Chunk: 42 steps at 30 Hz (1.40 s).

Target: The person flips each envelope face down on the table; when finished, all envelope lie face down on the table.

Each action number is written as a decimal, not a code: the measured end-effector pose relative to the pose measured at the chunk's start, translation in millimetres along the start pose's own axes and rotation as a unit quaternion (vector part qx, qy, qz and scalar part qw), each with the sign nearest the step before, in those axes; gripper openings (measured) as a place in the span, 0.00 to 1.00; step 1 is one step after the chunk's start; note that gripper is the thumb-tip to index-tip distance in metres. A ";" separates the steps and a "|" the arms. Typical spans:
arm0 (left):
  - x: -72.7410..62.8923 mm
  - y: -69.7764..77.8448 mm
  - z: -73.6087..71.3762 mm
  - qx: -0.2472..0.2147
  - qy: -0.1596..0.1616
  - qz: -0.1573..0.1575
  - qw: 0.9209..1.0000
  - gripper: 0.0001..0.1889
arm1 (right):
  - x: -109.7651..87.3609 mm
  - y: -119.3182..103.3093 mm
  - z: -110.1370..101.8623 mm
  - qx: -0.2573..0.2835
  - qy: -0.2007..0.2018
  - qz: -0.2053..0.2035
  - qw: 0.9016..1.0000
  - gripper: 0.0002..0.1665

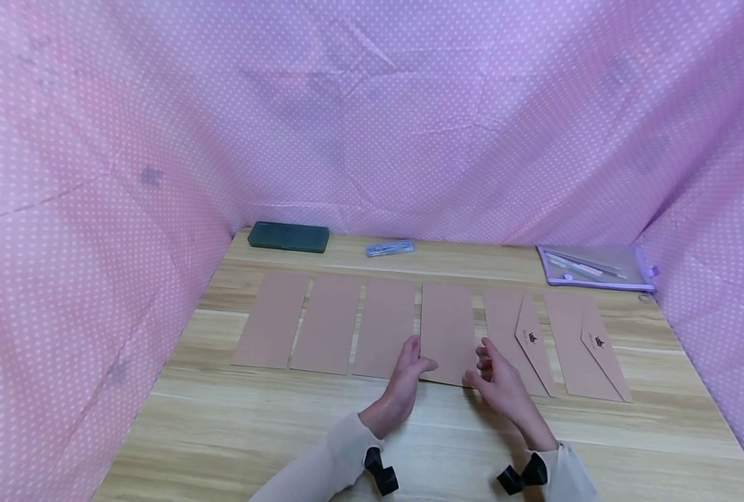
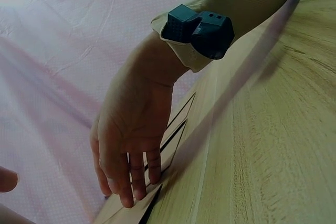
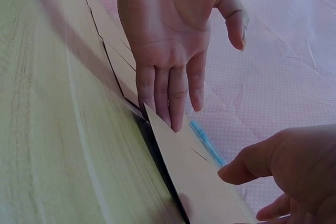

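Observation:
My left hand [image 1: 405,373] stands on edge at the left side of a plain brown envelope [image 1: 448,328], fourth from the left in a row. Its fingers are straight in the right wrist view, where the left palm [image 3: 168,30] faces the camera. On the envelope's other side is my right hand [image 1: 500,380], thumb apart and fingers loosely bent. The left wrist view shows the right hand [image 2: 136,114] with fingers pointing down beside the paper. Between the hands, the near edge of the envelope [image 3: 178,156] is slightly raised off the table. Neither hand visibly pinches it.
Three plain envelopes [image 1: 328,324] lie to the left; two with crown-marked flaps [image 1: 528,338] lie to the right. Along the back are a dark green case [image 1: 289,237], a small blue case [image 1: 390,248] and a purple-edged pouch [image 1: 597,266] with pens. Pink dotted cloth [image 1: 372,125] encloses the table.

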State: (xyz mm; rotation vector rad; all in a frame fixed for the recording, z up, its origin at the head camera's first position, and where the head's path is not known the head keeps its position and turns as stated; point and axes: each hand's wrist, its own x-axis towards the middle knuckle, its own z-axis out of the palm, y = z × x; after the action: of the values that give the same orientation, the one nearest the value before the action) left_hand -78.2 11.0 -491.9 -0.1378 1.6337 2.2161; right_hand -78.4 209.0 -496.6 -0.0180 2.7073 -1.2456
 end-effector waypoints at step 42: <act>19.7 -5.8 53.6 -0.042 -0.052 0.026 0.997 0.36 | -2.7 44.1 -68.0 -0.063 0.073 -0.170 0.981 0.32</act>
State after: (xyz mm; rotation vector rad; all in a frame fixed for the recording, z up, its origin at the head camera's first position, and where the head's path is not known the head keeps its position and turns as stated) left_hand -86.5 67.4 -485.9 -0.0029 1.5056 2.2908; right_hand -83.6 289.2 -486.0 -0.4384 3.0011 -1.1922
